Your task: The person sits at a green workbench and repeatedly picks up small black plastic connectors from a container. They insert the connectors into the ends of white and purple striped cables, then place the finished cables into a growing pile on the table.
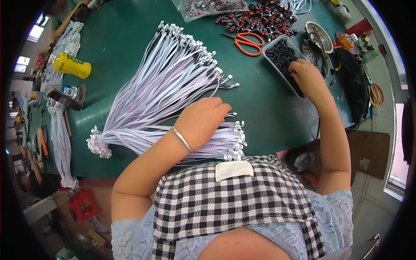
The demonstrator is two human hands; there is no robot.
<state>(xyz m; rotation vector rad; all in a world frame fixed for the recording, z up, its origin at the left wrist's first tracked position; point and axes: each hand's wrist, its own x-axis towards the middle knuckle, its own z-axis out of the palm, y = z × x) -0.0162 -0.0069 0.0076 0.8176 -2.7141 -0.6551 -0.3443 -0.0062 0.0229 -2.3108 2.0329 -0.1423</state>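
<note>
A large bundle of flat white cables fans out across the green table, tied at its left end, with small white connectors at the loose ends. My left hand, with a silver bangle at the wrist, lies over the lower part of the fan. Its fingers are pinched at a cable end, whose connector shows beside the fingertips. Over on the right, my right hand reaches into a clear plastic box of short black tubes. Its fingers are curled down among the tubes and the fingertips are hidden.
Orange-handled scissors lie left of the box. Behind them is a heap of black and red parts beside a plastic bag. A metal dish stands right of the box. A yellow bottle and more cable bundles are at the left.
</note>
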